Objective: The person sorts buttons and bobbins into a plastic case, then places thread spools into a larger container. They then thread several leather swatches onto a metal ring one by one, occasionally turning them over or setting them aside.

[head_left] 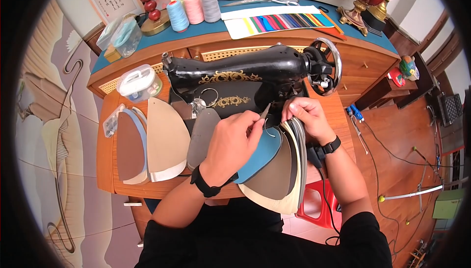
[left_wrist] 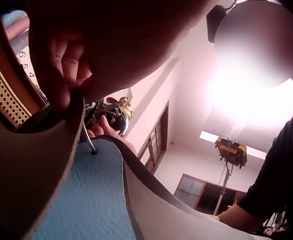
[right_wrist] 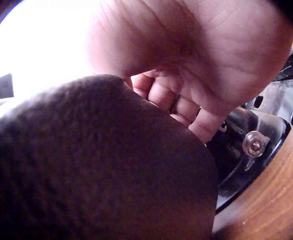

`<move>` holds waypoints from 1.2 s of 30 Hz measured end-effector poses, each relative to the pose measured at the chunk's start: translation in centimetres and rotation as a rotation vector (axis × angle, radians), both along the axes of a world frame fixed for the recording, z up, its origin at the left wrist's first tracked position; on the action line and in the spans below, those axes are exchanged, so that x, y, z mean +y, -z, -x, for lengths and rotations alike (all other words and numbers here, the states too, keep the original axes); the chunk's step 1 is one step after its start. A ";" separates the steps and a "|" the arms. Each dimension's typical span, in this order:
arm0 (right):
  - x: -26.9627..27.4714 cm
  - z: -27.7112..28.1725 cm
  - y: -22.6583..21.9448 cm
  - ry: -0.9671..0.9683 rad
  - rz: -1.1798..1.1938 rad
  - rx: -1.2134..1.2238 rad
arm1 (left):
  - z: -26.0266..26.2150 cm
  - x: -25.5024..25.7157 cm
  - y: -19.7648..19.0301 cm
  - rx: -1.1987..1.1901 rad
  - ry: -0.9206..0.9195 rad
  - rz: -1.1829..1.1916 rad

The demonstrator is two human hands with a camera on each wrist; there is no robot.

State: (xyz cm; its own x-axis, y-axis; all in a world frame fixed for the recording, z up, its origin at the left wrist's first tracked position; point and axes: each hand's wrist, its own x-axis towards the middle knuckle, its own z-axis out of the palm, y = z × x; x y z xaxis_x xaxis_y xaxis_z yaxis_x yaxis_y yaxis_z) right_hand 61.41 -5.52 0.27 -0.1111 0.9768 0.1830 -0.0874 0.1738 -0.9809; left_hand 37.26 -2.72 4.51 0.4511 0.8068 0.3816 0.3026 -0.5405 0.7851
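My left hand (head_left: 233, 138) pinches the narrow top of a grey-brown leather swatch (left_wrist: 61, 160) between thumb and fingers. Beside that tip curves a thin metal ring (head_left: 265, 126), which passes through a hole in the blue leather swatch (left_wrist: 94, 195). At the right, my right hand (head_left: 308, 116) grips the top of a fanned stack of swatches (head_left: 294, 170) in cream, brown and grey. A dark grained swatch (right_wrist: 96, 160) fills much of the right wrist view, below the curled fingers (right_wrist: 161, 95) of that hand.
A black sewing machine (head_left: 235, 74) stands just beyond the hands, a loose metal ring (head_left: 209, 97) against it. Brown (head_left: 130, 145), beige (head_left: 167, 140) and grey swatches (head_left: 202, 138) lie to the left near a clear plastic box (head_left: 139, 82). Thread spools (head_left: 194, 9) stand behind.
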 end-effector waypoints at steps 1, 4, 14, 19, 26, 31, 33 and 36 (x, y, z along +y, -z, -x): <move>0.0 0.0 0.0 0.000 0.000 0.000 | 0.0 0.0 0.1 0.009 0.005 -0.035; 0.1 -0.1 0.1 0.002 -0.005 -0.003 | 0.4 0.1 -0.1 0.024 -0.016 -0.080; 0.1 -0.3 0.4 -0.023 -0.022 0.053 | 8.3 -1.4 -5.1 -0.028 -0.062 0.251; 0.1 -0.2 0.4 -0.018 -0.020 0.051 | 10.2 2.2 -4.5 0.143 -0.085 0.161; 0.1 0.0 0.3 0.002 -0.030 0.021 | 11.1 3.1 0.2 0.314 -0.125 -0.003; 0.2 -0.2 0.6 0.001 -0.004 0.030 | 9.9 1.6 -0.6 0.257 -0.056 0.099; 0.1 -0.2 0.4 0.005 -0.002 0.020 | 8.8 0.7 -1.6 0.262 -0.016 0.164; 0.0 -0.2 0.2 0.005 0.001 0.005 | 7.1 -0.1 -1.6 0.243 0.112 0.226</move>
State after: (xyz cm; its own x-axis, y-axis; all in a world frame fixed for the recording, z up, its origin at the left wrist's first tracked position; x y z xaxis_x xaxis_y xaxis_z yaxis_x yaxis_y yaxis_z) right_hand 61.57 -5.50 0.11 -0.1055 0.9775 0.1828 -0.0913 0.1735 -0.9806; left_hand 30.17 -2.80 6.16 0.5973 0.7990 0.0701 0.4437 -0.4020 0.8010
